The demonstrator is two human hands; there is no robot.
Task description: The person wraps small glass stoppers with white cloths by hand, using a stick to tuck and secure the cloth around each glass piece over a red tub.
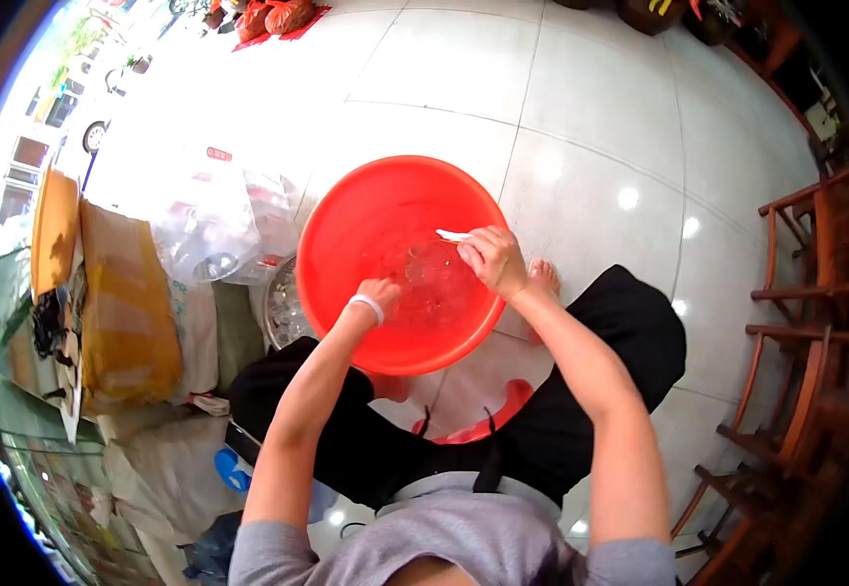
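Observation:
A large round red basin (346, 234) stands on the floor in front of me, with water and small clear objects in it that are hard to make out. My right hand (493, 259) is over the basin's right side, its fingers closed round a thin white stick-like object (454, 235). Lower and to the left, my left hand (378, 295) reaches into the basin, a pale band at its wrist. Its fingers are bent downward and blurred, so what they hold, if anything, cannot be made out.
Left of the basin are a metal bowl (288, 308) of clear items, plastic bags (205, 220) and a taped yellow-brown box (129, 308). Wooden chairs (795, 400) line the right. A red stool edge (514, 398) shows between my legs. Red bags (288, 16) lie far off.

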